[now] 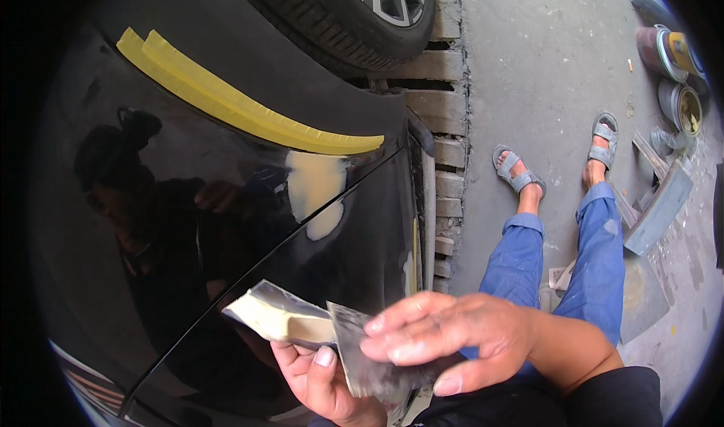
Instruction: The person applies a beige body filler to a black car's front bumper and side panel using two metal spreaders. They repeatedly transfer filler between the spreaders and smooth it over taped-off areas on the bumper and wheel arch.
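Note:
My left hand (317,382) grips a thin metal blade (264,300) carrying a smear of cream-coloured putty (283,321) below the black car panel's repaired area. My right hand (445,340) lies over a second flat, smudged spreader blade (354,374), its fingers bent along the face, beside the first blade. The black panel (204,223) has a pale filler patch (313,189) crossing a seam, under two overlapping strips of yellow masking tape (249,110).
A tyre (354,42) is at the top beside pale wooden slats (445,103). My sandalled feet stand on concrete (528,65). Several cans (656,54) and some offcut boards (656,208) lie along the right side.

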Action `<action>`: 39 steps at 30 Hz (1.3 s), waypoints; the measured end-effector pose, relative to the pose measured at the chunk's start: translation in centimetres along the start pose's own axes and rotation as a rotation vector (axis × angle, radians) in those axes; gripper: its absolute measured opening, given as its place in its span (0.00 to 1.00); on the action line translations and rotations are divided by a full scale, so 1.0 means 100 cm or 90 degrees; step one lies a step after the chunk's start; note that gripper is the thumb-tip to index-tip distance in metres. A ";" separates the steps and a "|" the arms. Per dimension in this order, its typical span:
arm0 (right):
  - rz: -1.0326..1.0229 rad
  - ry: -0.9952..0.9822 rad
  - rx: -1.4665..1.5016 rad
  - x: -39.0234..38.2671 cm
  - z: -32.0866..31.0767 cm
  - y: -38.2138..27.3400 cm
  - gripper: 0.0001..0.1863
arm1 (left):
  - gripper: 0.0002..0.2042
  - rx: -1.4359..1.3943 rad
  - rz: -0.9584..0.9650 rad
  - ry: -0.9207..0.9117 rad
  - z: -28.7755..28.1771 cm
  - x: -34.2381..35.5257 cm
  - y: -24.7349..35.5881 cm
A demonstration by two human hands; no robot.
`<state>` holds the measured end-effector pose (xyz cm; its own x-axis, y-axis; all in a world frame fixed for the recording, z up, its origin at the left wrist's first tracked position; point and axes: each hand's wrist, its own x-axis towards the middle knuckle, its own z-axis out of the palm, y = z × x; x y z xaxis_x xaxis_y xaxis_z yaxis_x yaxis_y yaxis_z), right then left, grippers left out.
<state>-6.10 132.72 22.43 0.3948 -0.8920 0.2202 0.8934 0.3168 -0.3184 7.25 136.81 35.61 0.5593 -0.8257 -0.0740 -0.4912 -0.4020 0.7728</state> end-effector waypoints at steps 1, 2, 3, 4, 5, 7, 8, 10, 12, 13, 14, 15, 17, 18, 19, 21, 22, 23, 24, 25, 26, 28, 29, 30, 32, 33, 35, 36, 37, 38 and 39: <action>-0.011 -0.011 -0.083 -0.004 -0.004 0.003 0.25 | 0.31 -0.290 -0.097 -0.049 -0.001 0.006 -0.004; 0.025 -0.042 -0.213 -0.008 -0.015 0.007 0.25 | 0.31 -0.317 -0.084 -0.017 0.003 0.008 -0.002; 0.063 -0.068 -0.297 -0.014 -0.026 0.015 0.25 | 0.31 -0.289 -0.074 -0.015 0.000 0.010 0.000; 0.102 -0.095 -0.381 -0.019 -0.034 0.023 0.26 | 0.32 -0.261 -0.063 -0.012 -0.003 0.011 0.002; 0.120 -0.080 -0.399 -0.020 -0.034 0.030 0.26 | 0.32 -0.252 -0.019 0.003 -0.002 0.007 0.004; 0.170 0.080 -0.407 -0.013 -0.040 0.047 0.26 | 0.32 -0.244 0.031 -0.007 -0.006 0.006 0.001; 0.177 0.180 -0.410 -0.006 -0.043 0.054 0.27 | 0.32 -0.250 0.057 0.007 -0.006 0.004 -0.002; 0.241 0.257 -0.426 0.010 -0.044 0.069 0.27 | 0.31 -0.258 0.054 -0.010 -0.011 0.003 -0.006; 0.258 0.302 -0.445 0.020 -0.041 0.082 0.27 | 0.31 -0.255 0.057 0.003 -0.015 0.000 -0.008; 0.240 0.312 -0.457 0.024 -0.040 0.088 0.27 | 0.30 -0.250 0.063 0.019 -0.013 -0.001 -0.008; 0.222 0.320 -0.469 0.029 -0.038 0.092 0.27 | 0.30 -0.244 0.068 0.037 -0.013 -0.001 -0.009; 0.224 0.325 -0.452 0.034 -0.035 0.092 0.26 | 0.30 -0.245 0.068 0.035 -0.014 -0.002 -0.009; 0.208 0.355 -0.465 0.040 -0.030 0.095 0.26 | 0.30 -0.246 0.066 0.029 -0.016 -0.003 -0.010; 0.199 0.370 -0.472 0.044 -0.027 0.095 0.26 | 0.31 -0.247 0.062 0.021 -0.018 -0.003 -0.010; 0.182 0.385 -0.481 0.048 -0.023 0.094 0.26 | 0.31 -0.247 0.058 0.012 -0.019 -0.004 -0.010; 0.147 0.389 -0.506 0.054 -0.014 0.092 0.26 | 0.32 -0.247 0.051 0.010 -0.020 -0.004 -0.011; 0.129 0.391 -0.519 0.055 -0.010 0.093 0.26 | 0.32 -0.245 0.050 0.016 -0.019 -0.005 -0.010; 0.095 0.389 -0.532 0.056 -0.004 0.096 0.27 | 0.32 -0.241 0.049 0.028 -0.019 -0.007 -0.010; 0.078 0.379 -0.539 0.057 0.002 0.097 0.27 | 0.32 -0.238 0.050 0.029 -0.020 -0.008 -0.010; 0.074 0.377 -0.543 0.057 0.007 0.099 0.27 | 0.32 -0.235 0.051 0.029 -0.021 -0.009 -0.009; 0.068 0.379 -0.550 0.057 0.011 0.100 0.27 | 0.32 -0.235 0.051 0.025 -0.021 -0.008 -0.010; 0.054 0.369 -0.576 0.057 0.017 0.100 0.27 | 0.32 -0.238 0.059 0.027 -0.021 -0.007 -0.011; 0.048 0.364 -0.589 0.056 0.020 0.101 0.27 | 0.32 -0.238 0.064 0.029 -0.021 -0.006 -0.011; 0.046 0.356 -0.593 0.056 0.022 0.101 0.28 | 0.32 -0.239 0.064 0.034 -0.021 -0.006 -0.011; 0.042 0.341 -0.601 0.055 0.026 0.103 0.28 | 0.32 -0.239 0.065 0.045 -0.022 -0.005 -0.011; 0.042 0.338 -0.600 0.054 0.029 0.103 0.29 | 0.32 -0.233 0.063 0.049 -0.022 -0.006 -0.012; 0.049 0.330 -0.595 0.052 0.030 0.102 0.29 | 0.32 -0.223 0.060 0.051 -0.022 -0.006 -0.013; 0.052 0.329 -0.594 0.050 0.030 0.101 0.29 | 0.33 -0.222 0.058 0.046 -0.021 -0.006 -0.014; 0.053 0.333 -0.598 0.049 0.031 0.099 0.29 | 0.33 -0.220 0.056 0.039 -0.021 -0.005 -0.015; 0.055 0.324 -0.601 0.047 0.029 0.097 0.29 | 0.33 -0.220 0.055 0.032 -0.020 -0.004 -0.016; 0.056 0.317 -0.606 0.044 0.027 0.094 0.29 | 0.33 -0.220 0.054 0.031 -0.017 -0.003 -0.016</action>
<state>4.61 132.64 22.86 0.1266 -0.9773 -0.1700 0.2476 0.1971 -0.9486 9.02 138.38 35.48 0.5614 -0.8272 0.0240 -0.2876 -0.1679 0.9429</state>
